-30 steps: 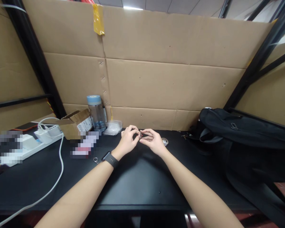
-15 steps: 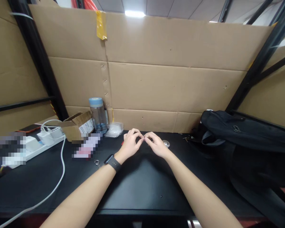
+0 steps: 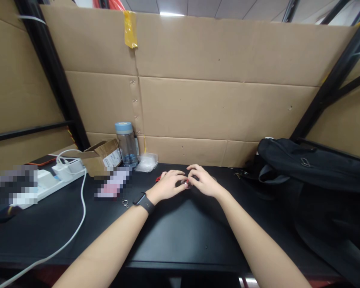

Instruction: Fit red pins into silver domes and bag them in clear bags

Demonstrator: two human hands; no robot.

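My left hand [image 3: 169, 186], with a dark watch on its wrist, is at the middle of the black table, thumb and fingers curled toward my right hand. A small red and shiny thing [image 3: 186, 183] sits between the fingertips of both hands; it is too small to name. My right hand [image 3: 206, 182] faces the left one, thumb and fingertips bent in at the same small thing. Behind my left hand, a red item [image 3: 159, 177] shows only in part. Something round behind my right hand is almost wholly covered by it.
At the left stand a power strip [image 3: 52, 185] with a white cable [image 3: 83, 200], an open carton [image 3: 103, 158] and a bottle with a blue lid [image 3: 127, 146]. Near them lie a clear plastic bag [image 3: 147, 162] and a small metal clasp [image 3: 125, 203]. A black backpack [image 3: 315, 180] fills the right side.
Both hands have come lower, and their fingers have shifted around the small thing, where red now shows. The shiny round item beside my right hand has become mostly hidden. The view has tilted slightly.
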